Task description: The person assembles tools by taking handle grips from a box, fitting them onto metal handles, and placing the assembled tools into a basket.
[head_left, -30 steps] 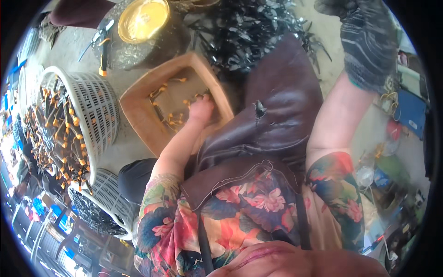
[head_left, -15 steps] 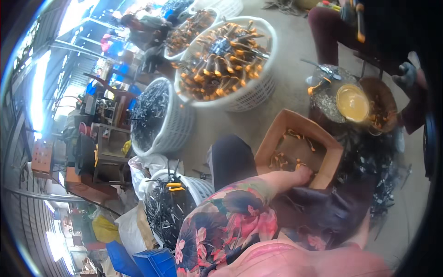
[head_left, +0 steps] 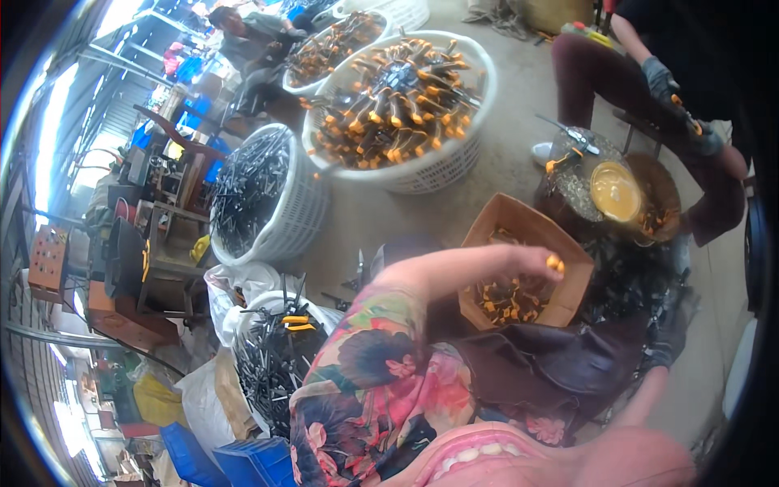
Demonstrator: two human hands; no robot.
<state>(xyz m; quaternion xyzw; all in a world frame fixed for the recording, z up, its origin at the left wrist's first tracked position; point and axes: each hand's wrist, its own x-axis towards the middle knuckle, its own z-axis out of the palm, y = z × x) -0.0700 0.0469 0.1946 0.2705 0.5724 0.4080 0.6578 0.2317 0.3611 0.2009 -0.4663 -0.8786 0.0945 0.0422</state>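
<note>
My left hand (head_left: 537, 263) is bare and hovers over an open cardboard box (head_left: 508, 221). It pinches a small orange piece (head_left: 555, 264) at its fingertips. Many more small orange pieces (head_left: 501, 298) lie on the bottom of the box. My left arm wears a flowered sleeve, and a dark brown apron (head_left: 552, 365) lies over my lap. My right hand (head_left: 672, 333) wears a dark glove at the right, beside a heap of black metal parts (head_left: 629, 280). What the glove holds is hidden.
A stump (head_left: 572, 183) with a yellow bowl (head_left: 614, 191) stands beyond the box. Another seated person's gloved hand (head_left: 675, 101) works at the top right. White baskets of orange-handled tools (head_left: 398, 101) and black parts (head_left: 256, 187) stand to the left, with sacks below.
The view has swung further left and down. My left hand has lifted out of the box with an orange piece in its fingers.
</note>
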